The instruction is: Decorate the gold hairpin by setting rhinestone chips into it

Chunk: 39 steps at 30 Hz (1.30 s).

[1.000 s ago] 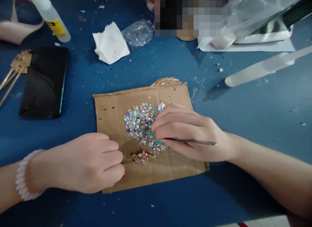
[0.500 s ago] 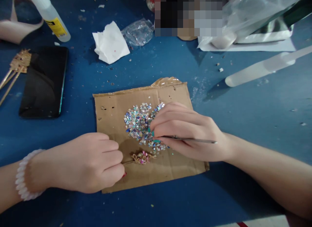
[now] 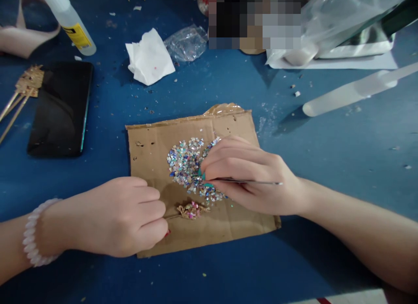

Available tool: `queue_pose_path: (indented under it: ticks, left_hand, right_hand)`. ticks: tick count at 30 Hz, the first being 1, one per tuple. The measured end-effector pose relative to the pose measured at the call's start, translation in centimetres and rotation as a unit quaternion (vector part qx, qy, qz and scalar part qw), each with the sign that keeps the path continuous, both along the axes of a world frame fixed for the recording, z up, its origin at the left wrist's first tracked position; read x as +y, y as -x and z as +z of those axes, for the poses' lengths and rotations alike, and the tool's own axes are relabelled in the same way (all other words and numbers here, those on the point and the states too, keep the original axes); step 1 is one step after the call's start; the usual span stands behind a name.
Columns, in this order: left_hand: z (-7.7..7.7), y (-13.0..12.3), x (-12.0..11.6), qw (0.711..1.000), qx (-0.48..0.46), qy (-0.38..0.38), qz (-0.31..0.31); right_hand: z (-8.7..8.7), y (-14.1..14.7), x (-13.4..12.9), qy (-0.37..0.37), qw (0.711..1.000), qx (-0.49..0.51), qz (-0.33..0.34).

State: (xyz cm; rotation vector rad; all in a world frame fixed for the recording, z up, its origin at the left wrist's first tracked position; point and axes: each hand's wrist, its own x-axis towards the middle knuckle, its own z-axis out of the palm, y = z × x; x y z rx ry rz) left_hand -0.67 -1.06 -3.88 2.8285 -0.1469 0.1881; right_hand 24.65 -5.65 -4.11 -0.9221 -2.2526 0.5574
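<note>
My left hand [image 3: 120,217] is closed around the thin stem of a gold hairpin [image 3: 192,210], whose ornate head with pink and pale pieces lies over the cardboard. Pinched in my right hand [image 3: 251,175] is a pair of slim metal tweezers [image 3: 248,181], the rear end pointing right. Their tips reach into a heap of shiny shell-like chips [image 3: 184,162] in blue, white and teal; my fingers hide part of the heap. Under both lies a flat piece of cardboard [image 3: 156,147]. Whether a chip is between the tips, I cannot make out.
A black phone [image 3: 60,110] and more gold hairpins [image 3: 29,84] lie left. Behind are a yellow-labelled bottle [image 3: 78,36], crumpled tissue [image 3: 150,58] and clear plastic wrap [image 3: 187,42]. A translucent tube-like bottle [image 3: 346,92] lies right, with plastic bags [image 3: 326,25] beyond it.
The rear end of the tweezers has swung slightly up and left, with my right hand still over the chips. My left hand keeps its hold on the hairpin; the view has shifted slightly.
</note>
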Motion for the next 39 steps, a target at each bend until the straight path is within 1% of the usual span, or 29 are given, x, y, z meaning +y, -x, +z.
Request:
queue_pose_path:
  ticks: [15, 25, 32, 39]
  left_hand:
    - [0.09, -0.09, -0.06, 1.000, -0.003, -0.008, 0.004]
    - [0.12, -0.05, -0.01, 1.000, 0.002, -0.008, 0.000]
    - [0.07, -0.08, -0.09, 1.000, -0.001, -0.013, 0.005]
    - [0.03, -0.01, -0.09, 1.000, -0.005, -0.012, 0.004]
  right_hand:
    - [-0.24, 0.24, 0.28, 0.010, 1.000, 0.013, -0.002]
    - [-0.17, 0.09, 0.22, 0.002, 1.000, 0.006, 0.014]
    - [-0.11, 0.03, 0.17, 0.002, 1.000, 0.005, 0.002]
    - [-0.14, -0.02, 0.13, -0.003, 1.000, 0.003, 0.005]
